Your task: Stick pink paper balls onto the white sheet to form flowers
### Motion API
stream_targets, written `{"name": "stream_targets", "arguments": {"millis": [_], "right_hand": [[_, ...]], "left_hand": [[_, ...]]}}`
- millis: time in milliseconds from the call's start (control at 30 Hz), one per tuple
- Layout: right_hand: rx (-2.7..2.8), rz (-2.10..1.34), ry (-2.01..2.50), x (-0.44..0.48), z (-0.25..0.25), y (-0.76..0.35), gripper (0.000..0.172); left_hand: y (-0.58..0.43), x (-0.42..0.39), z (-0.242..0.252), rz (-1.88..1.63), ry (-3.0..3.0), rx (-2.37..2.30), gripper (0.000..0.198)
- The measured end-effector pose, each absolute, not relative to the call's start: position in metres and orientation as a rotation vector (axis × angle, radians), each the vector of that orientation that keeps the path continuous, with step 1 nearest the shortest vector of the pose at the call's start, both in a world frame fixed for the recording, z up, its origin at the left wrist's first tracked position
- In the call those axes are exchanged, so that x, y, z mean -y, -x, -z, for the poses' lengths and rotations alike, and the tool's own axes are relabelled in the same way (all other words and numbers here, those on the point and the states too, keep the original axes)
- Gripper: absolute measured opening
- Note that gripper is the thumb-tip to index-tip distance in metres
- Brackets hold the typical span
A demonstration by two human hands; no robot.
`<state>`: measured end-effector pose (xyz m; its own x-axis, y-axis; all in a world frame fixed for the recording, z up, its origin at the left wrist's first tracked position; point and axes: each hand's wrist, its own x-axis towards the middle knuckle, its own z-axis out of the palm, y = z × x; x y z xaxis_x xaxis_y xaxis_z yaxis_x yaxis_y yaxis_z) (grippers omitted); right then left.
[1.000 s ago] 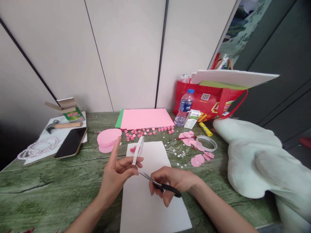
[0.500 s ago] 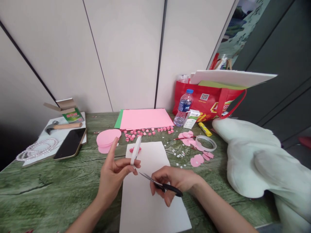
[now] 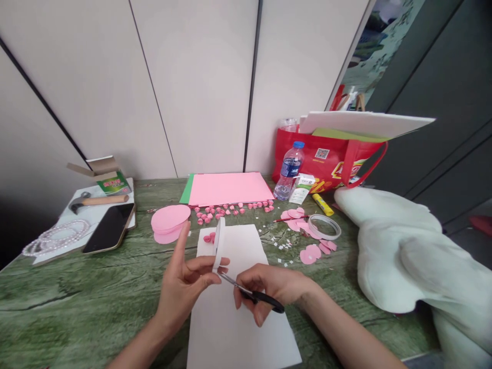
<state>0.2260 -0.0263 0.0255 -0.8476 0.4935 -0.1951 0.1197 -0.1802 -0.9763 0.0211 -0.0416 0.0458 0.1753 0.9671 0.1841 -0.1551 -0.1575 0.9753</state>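
My left hand (image 3: 183, 284) pinches a small roll of white tape (image 3: 219, 242) between thumb and fingers, index finger raised, holding it upright above a white sheet (image 3: 238, 328). My right hand (image 3: 273, 289) grips black-handled scissors (image 3: 251, 293), whose blades point left and reach the bottom of the roll at my left fingertips. A few small pink pieces (image 3: 209, 238) lie on the sheet's top left corner.
On the green table (image 3: 77, 297) lie pink discs (image 3: 169, 220), pink and green paper sheets (image 3: 228, 187), small pink bits (image 3: 230, 209), a tape ring (image 3: 325, 226), pink petals (image 3: 313, 252), a glue stick (image 3: 322, 204), bottle (image 3: 288, 171), red bag (image 3: 330, 159), phone (image 3: 108, 227), hammer (image 3: 96, 201), beads (image 3: 54, 238). White cloth (image 3: 407, 256) covers the right.
The tape roll has turned edge-on and shifted slightly in my left hand. The scissor tips have come up against its lower end. The view has drifted a little.
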Motion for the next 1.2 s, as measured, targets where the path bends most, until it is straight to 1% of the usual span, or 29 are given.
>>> {"name": "stream_targets", "arguments": {"millis": [200, 400, 567, 767, 900, 1033, 1200], "right_hand": [[1.861, -2.073, 0.67, 0.025, -0.023, -0.225, 0.055], [1.891, -2.049, 0.663, 0.026, -0.024, -0.224, 0.054], [1.831, -2.061, 0.696, 0.026, -0.019, -0.223, 0.051], [1.799, -2.075, 0.809, 0.028, -0.014, -0.222, 0.047], [1.837, -2.005, 0.858, 0.029, -0.019, -0.224, 0.05], [1.954, -1.858, 0.875, 0.029, -0.029, -0.227, 0.058], [1.987, -1.815, 0.91, 0.028, -0.034, -0.23, 0.057]], "left_hand": [[-0.022, 0.044, -0.035, -1.17, -1.284, -0.808, 0.117], [-0.023, 0.047, -0.031, -1.098, -1.286, -0.84, 0.117], [-0.022, 0.047, -0.029, -1.117, -1.275, -0.896, 0.112], [-0.021, 0.048, -0.033, -1.082, -1.242, -0.904, 0.117], [-0.023, 0.052, -0.04, -1.096, -1.214, -0.886, 0.115], [-0.025, 0.055, -0.04, -1.13, -1.284, -0.92, 0.119], [-0.023, 0.055, -0.03, -1.216, -1.428, -0.998, 0.123]]}}
